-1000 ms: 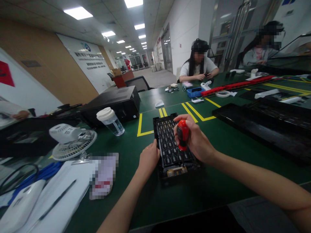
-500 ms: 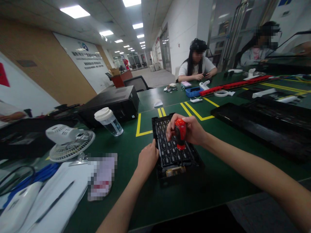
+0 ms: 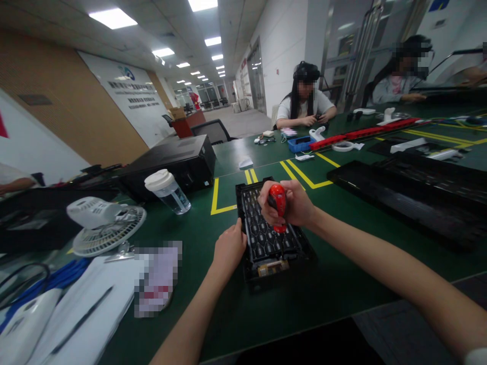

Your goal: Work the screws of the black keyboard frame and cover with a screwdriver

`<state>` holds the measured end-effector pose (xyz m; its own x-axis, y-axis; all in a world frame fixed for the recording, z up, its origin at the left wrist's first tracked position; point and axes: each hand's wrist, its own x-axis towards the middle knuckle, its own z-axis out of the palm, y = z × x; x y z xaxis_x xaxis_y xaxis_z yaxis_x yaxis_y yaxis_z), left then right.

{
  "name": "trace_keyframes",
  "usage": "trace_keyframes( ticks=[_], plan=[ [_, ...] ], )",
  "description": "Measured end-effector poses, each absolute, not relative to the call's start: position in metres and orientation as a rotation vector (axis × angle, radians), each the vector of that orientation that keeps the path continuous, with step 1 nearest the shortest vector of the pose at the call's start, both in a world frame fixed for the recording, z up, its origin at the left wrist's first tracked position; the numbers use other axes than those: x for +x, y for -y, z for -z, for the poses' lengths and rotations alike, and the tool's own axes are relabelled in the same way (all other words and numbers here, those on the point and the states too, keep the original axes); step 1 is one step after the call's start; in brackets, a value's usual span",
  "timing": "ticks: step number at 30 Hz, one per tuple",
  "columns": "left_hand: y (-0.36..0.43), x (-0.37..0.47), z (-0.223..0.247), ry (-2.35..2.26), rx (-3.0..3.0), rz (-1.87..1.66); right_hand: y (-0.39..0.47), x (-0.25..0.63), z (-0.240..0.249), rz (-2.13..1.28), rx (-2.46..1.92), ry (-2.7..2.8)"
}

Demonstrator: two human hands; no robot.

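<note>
A black rectangular casing (image 3: 262,248) with a honeycomb-patterned inside lies on the green table in front of me. At its near end sits a small yellow-brown circuit board (image 3: 273,268). My left hand (image 3: 229,247) grips the casing's left edge, thumb along the rim and the other fingers mostly hidden. Over the casing's right half, my right hand (image 3: 287,203) is wrapped round the red-and-black handle of a screwdriver (image 3: 278,205). The handle stands nearly upright; the screwdriver's tip is too dark to make out.
Left of the casing are a lidded plastic cup (image 3: 167,191), a white fan (image 3: 108,225), papers (image 3: 114,309) with a pen and a large black box (image 3: 171,165). To the right lie long black housings (image 3: 384,203). A co-worker (image 3: 306,99) sits across the table near a blue tray (image 3: 300,144).
My right hand's fingers have closed further round the screwdriver handle, which leans a little differently. My left hand stays on the casing's edge. The whole view has shifted slightly.
</note>
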<state>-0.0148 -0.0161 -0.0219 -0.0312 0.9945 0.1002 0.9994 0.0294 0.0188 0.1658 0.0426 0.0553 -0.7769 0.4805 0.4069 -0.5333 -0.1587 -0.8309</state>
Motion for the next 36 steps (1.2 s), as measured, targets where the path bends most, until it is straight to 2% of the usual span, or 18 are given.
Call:
trace_keyframes(
  ticks=[7, 36],
  plan=[
    [0.016, -0.016, 0.025, 2.168, -2.156, 0.157, -0.037, 0.162, -0.051, -1.88, 0.104, 1.429],
    [0.016, -0.015, 0.025, 2.192, -2.137, 0.154, 0.004, 0.15, -0.054, -1.398, -0.25, 1.404]
  ],
)
